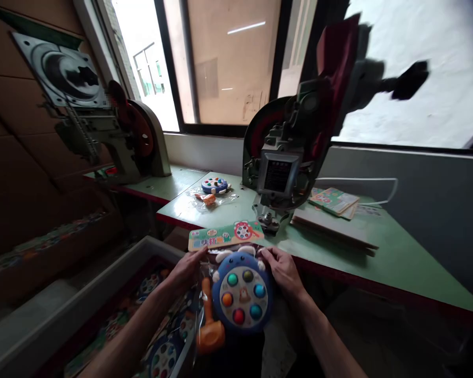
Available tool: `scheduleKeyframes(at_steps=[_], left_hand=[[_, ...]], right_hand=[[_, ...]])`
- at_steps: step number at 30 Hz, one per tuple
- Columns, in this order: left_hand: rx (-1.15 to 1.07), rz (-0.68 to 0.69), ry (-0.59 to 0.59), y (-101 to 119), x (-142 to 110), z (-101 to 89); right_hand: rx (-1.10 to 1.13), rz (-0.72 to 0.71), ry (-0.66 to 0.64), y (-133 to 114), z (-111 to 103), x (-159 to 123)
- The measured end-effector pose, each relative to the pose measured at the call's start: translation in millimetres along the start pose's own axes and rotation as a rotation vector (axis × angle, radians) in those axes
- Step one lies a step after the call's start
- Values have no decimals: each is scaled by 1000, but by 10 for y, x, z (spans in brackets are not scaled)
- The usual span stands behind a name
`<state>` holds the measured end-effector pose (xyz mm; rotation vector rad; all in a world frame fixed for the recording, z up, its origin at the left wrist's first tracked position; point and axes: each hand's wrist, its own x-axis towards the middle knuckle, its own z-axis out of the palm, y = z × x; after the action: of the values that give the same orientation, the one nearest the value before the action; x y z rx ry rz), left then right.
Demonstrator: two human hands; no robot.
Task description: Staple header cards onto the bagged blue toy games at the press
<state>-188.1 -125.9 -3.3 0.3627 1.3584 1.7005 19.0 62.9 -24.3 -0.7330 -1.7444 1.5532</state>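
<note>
My left hand (187,269) and my right hand (281,269) pinch the two upper sides of a clear plastic bag, fingers closed. Inside it are a round blue whack-a-mole toy (243,294) with coloured buttons and an orange toy hammer (209,320). A printed header card (224,235) lies along the bag's top edge, close to the stapling machine's lower jaw (268,221). Whether the card is fixed to the bag, I cannot tell. The bag hangs in front of the table edge.
A green table (413,262) carries the stapling machine (279,170), a stack of cardboard (331,228) and printed cards (335,200). Further back lies another blue toy (215,185) with an orange hammer (207,199). A grey bin (152,247) at left holds several bagged toys. A second machine (137,142) stands beyond.
</note>
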Motion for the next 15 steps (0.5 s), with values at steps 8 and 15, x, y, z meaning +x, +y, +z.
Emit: scheduleKeyframes(at_steps=[8, 15], left_hand=[[186, -185, 621, -817, -1186, -2098], [342, -119, 1058, -973, -1331, -2692]], right_hand=[[70, 367, -152, 1008, 54, -1065], [61, 455, -64, 1327, 108, -1338]])
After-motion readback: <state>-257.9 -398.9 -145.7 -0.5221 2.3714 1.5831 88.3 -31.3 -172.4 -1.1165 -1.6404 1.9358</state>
